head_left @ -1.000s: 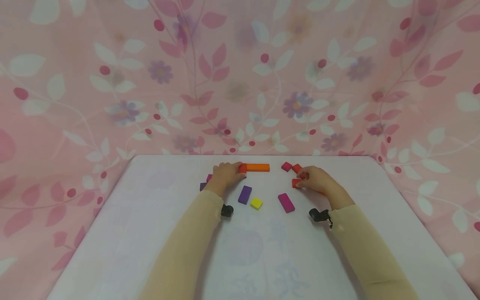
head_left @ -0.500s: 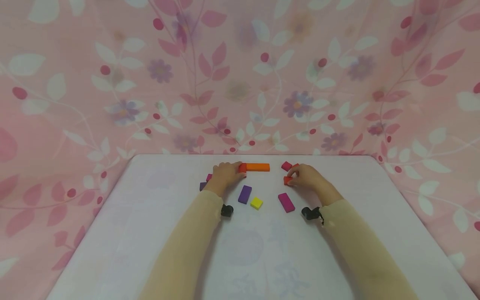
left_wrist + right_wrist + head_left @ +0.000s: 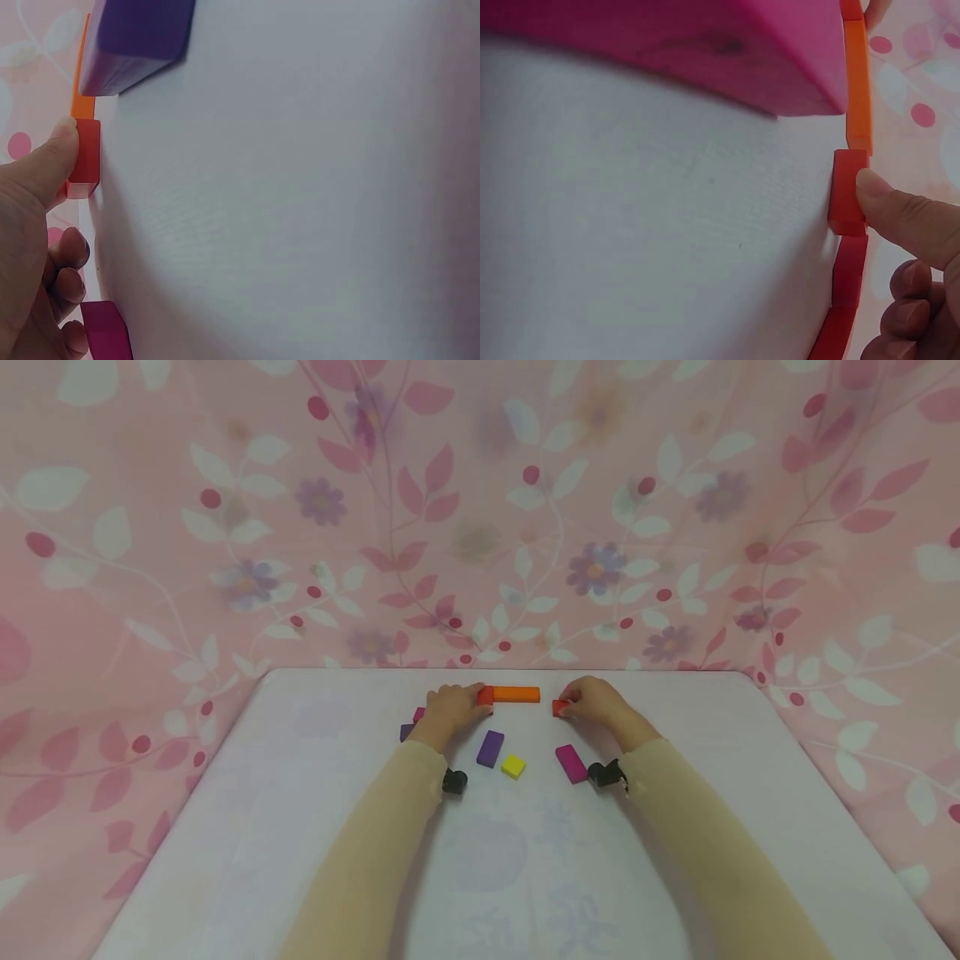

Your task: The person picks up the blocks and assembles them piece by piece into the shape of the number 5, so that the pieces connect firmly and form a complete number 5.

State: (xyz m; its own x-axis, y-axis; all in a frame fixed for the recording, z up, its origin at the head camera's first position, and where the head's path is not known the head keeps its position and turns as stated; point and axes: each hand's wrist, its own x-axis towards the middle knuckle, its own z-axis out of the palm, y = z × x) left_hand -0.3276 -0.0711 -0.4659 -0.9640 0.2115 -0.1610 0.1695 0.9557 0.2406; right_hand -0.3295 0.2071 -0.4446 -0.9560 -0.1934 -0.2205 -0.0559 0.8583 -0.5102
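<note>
In the head view my left hand [image 3: 450,712] rests at the back of the table and pinches a red block [image 3: 486,697]. Against that block's right side lies a long orange block [image 3: 516,694]. My right hand [image 3: 598,702] holds another red block [image 3: 558,708] between thumb and fingers, a small gap away from the orange block's right end. The right wrist view shows the thumb on this red block [image 3: 846,191], with a crimson block [image 3: 850,270] and a further red block [image 3: 832,334] beyond it. In the head view the right hand hides those two.
Nearer the front lie a purple block [image 3: 491,749], a small yellow block [image 3: 513,767] and a magenta block [image 3: 572,763]. Partly behind the left hand are a smaller magenta block [image 3: 419,715] and a dark purple block [image 3: 407,732]. A floral curtain [image 3: 480,527] hangs behind the white table [image 3: 495,868].
My right hand has moved left and farther back with its red block, closer to the orange block. My left hand has stayed in place on its block.
</note>
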